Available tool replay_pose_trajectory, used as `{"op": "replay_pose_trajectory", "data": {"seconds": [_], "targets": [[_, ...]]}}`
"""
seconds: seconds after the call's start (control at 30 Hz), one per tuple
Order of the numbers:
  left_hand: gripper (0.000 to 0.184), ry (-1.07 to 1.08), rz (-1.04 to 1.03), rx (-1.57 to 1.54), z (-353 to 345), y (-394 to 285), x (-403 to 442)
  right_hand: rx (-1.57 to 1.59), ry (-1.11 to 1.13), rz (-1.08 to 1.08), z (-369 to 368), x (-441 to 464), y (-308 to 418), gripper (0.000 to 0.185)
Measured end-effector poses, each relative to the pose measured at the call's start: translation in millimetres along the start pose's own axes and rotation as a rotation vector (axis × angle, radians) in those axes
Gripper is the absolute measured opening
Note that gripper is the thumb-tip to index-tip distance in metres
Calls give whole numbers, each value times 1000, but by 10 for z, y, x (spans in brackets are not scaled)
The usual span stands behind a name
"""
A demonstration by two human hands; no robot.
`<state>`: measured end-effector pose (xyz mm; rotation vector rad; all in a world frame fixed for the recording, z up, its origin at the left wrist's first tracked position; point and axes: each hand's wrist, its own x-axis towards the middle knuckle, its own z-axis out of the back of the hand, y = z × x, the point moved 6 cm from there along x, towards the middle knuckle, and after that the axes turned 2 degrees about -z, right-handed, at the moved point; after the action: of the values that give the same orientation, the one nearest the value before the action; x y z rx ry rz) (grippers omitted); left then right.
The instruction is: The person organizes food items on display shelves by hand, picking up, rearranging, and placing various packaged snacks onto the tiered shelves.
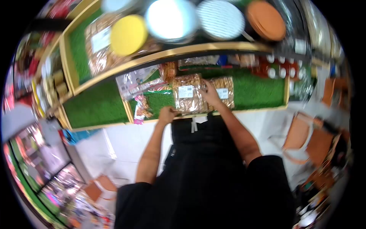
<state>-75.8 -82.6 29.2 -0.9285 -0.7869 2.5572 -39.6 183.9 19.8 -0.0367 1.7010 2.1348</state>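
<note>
A clear bag of brown snack pieces with a white label (pixel 183 103) lies on the green turf shelf in front of me. My left hand (pixel 167 114) is at its lower left corner, fingers closed on the edge. Across its right side lies my right hand (pixel 209 93), fingers spread over the wrap, between this bag and a second labelled bag (pixel 227 97) on the right. Left of them are a small pink-trimmed snack packet (pixel 142 108) and a flattened plastic pouch (pixel 137 83).
Above runs an upper shelf with a wooden edge (pixel 171 52), carrying jars with a yellow lid (pixel 129 35) and an orange lid (pixel 266 21). Red bottles with white caps (pixel 280 68) stand at the right end. Orange chairs (pixel 297 131) are on the floor to the right.
</note>
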Motion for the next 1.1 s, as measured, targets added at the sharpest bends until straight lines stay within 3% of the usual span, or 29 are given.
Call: {"op": "replay_pose_trajectory", "data": {"seconds": [0.03, 0.1, 0.17, 0.23, 0.3, 0.33, 0.47, 0.53, 0.57, 0.63, 0.7, 0.77, 0.8, 0.83, 0.9, 0.97, 1.03, 1.1], "targets": [[31, -7, 68, -51, -208, 66, 18, -115, -32, 105, -62, 14, -297, 63], [26, -67, 201, -88, -541, 162, -65, 12, 18, -87, -30, -41, -514, 61], [23, 19, 341, -259, -813, 371, -154, -3, 50, -157, 55, -104, -463, 58], [16, 40, 429, -361, -858, 411, -257, 81, 216, -328, 54, -154, -587, 58], [16, 86, 610, -678, -843, 521, -404, 48, 240, -330, 91, -271, -660, 58], [23, 57, 648, -613, -779, 533, -478, 9, 254, -324, 91, -336, -695, 59], [32, 59, 676, -639, -655, 538, -547, -47, 335, -389, -5, -597, -1008, 67], [49, 63, 729, -619, -696, 556, -502, -87, 374, -388, -31, -704, -1136, 72], [49, 67, 722, -620, -739, 541, -447, -90, 367, -388, -16, -724, -1200, 72], [59, 34, 870, -852, -817, 429, -415, 103, 561, -607, -150, -903, -1382, 74], [59, 57, 884, -937, -956, 354, -328, 63, 506, -612, -128, -972, -1407, 71], [62, -58, 1033, -1274, -1241, 484, -256, 326, 530, -618, -111, -974, -1258, 69], [51, -66, 936, -1442, -1348, 438, -127, 353, 690, -669, -125, -948, -1206, 71], [51, -57, 928, -1455, -1416, 454, -86, 339, 683, -669, -78, -923, -1151, 71], [44, -30, 727, -1825, -1452, 298, 26, 420, 594, -883, -24, -954, -1085, 82], [43, -72, 729, -1853, -1453, 207, -46, 468, 638, -885, -13, -966, -915, 86], [46, -352, 1053, -1803, -1501, 342, -216, 621, 528, -883, 31, -941, -670, 85], [47, -308, 987, -1891, -1531, 382, -172, 646, 566, -892, -68, -891, -746, 84]]}}
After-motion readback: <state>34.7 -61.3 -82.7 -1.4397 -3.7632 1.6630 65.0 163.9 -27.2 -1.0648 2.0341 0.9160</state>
